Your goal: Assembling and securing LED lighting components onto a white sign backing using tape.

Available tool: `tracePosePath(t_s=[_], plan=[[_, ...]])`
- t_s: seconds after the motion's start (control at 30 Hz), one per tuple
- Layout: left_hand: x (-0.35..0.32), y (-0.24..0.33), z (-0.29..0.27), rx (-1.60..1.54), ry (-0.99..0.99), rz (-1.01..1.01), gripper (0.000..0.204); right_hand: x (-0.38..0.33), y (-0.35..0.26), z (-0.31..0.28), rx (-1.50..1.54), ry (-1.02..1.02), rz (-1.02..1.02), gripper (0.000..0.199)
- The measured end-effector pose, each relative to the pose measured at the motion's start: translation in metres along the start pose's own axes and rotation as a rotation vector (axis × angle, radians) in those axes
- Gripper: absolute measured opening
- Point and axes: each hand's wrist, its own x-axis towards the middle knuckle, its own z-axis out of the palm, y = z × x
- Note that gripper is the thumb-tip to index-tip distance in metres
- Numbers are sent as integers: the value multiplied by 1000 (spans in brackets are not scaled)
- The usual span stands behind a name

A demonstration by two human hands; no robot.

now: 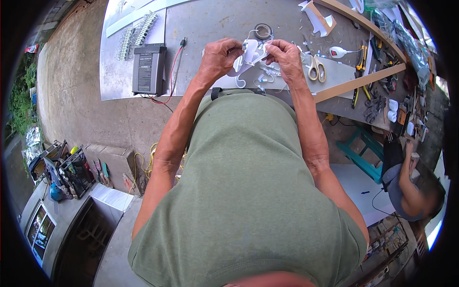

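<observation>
A small white curved plastic piece with thin white wires [250,56] is pinched between the left hand [219,57] and the right hand [286,57], held just above the grey desk [201,24]. Assembly seems under way; fine fingertip alignment is likely needed next.

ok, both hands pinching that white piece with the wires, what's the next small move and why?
Probably keep the left hand steady as the anchor and let the right hand work the thin white wire into the white piece. Both hands pinch it above the grey table, so it has no other support; further detail is too small to tell.
</observation>
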Motion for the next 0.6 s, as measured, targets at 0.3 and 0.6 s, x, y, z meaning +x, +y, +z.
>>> tracePosePath(t_s=[0.3,0.6], plan=[[-1,2,8,-72,1,-86,21,-3,2,0,-17,-8,15,19],[-4,4,9,-152,31,-112,24,-4,3,0,31,-19,9,18]])
